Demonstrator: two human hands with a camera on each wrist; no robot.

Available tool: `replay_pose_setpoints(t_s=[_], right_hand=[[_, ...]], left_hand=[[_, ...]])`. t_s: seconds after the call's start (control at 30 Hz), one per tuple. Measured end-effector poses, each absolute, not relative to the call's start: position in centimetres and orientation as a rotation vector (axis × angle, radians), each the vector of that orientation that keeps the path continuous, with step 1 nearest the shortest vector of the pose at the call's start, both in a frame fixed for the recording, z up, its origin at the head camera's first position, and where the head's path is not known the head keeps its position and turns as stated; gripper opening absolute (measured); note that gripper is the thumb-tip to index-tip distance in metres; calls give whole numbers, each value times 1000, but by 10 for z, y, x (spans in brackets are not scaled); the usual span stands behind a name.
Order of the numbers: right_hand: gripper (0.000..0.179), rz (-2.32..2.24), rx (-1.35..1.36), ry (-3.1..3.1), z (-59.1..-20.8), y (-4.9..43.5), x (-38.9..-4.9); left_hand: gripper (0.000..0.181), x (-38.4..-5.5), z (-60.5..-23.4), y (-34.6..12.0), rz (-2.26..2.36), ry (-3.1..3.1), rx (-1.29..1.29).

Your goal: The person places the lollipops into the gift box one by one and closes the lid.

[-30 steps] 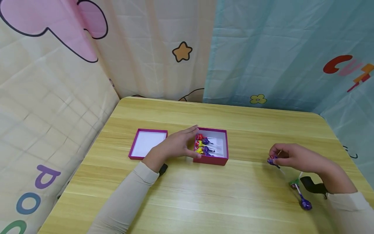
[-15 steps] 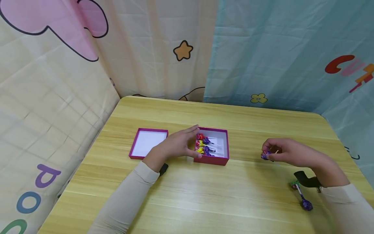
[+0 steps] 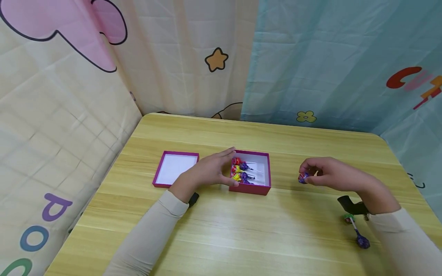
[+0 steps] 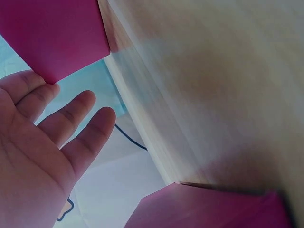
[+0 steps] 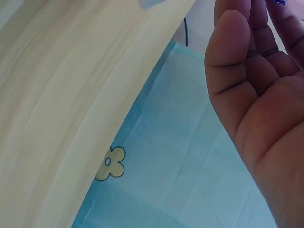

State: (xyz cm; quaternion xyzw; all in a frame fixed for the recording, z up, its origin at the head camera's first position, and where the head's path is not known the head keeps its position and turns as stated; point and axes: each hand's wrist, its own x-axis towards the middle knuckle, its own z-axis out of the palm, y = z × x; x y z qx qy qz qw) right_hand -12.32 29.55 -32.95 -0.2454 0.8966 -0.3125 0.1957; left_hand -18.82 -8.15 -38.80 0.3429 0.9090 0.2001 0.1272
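Observation:
In the head view my left hand (image 3: pixel 212 168) spans the left side of a magenta box (image 3: pixel 249 189), thumb by the front corner and fingertips by the back one. In the left wrist view its fingers are loosely extended, touching the box's edge (image 4: pixel 57 38). Inside the box lie several wrapped lollipops (image 3: pixel 238 168), heads left and sticks right. My right hand (image 3: pixel 331 174) pinches a purple-and-red wrapped lollipop (image 3: pixel 302 178) between thumb and fingers, right of the box; its stick is mostly hidden. In the right wrist view only a sliver of purple wrapper (image 5: pixel 278 1) shows.
The box lid (image 3: pixel 175 169) lies white side up, left of the box and partly behind the left hand. A green-wrapped lollipop (image 3: pixel 348 218) and a purple one (image 3: pixel 362 241) lie near the right forearm on the wooden table (image 3: pixel 262 234). Printed curtains (image 3: pixel 293 57) hang behind.
My right hand has moved left, toward the box, with the lollipop between its fingers. My left hand stays at the box.

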Motion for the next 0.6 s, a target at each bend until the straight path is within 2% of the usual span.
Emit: replay_pose_setpoints(t_s=[0.6], right_hand=[[12, -887, -797, 2536, -325, 254, -137]], left_hand=[[112, -187, -387, -81, 576, 2646, 988]])
